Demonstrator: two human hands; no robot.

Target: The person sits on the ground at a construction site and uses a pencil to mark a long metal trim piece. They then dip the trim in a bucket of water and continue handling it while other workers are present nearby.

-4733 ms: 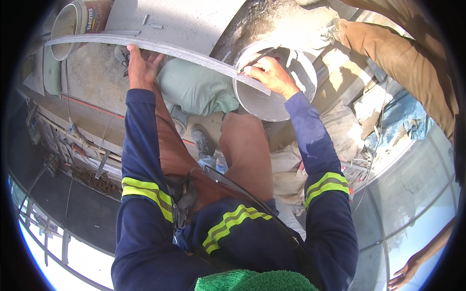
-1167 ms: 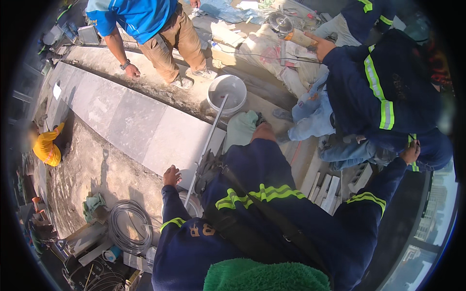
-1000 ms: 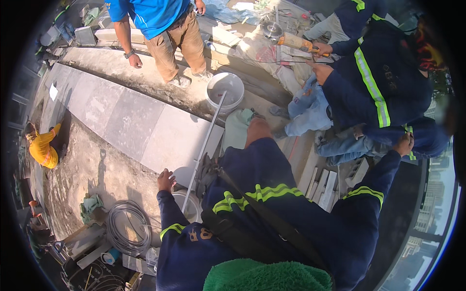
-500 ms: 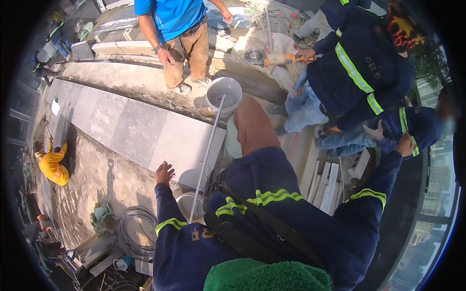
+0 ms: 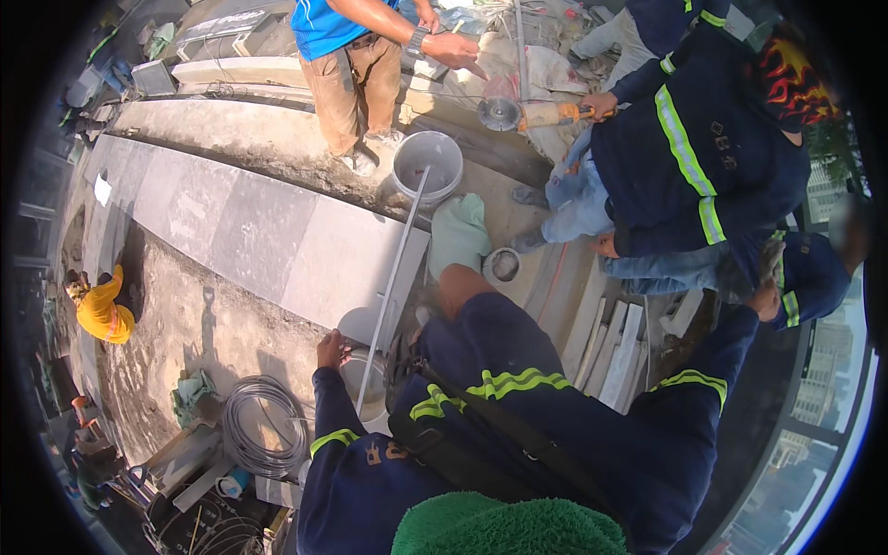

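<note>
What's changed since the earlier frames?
Left hand let go of the long grey strip; right hand left it too, moving out right beside a co-worker. Blue-shirted person's hand rose toward the angle grinder. Unchanged: strip's end over the white bucket, grinder held, slabs in place.

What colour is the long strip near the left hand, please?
The strip is light grey; it shows best in the head view.
</note>
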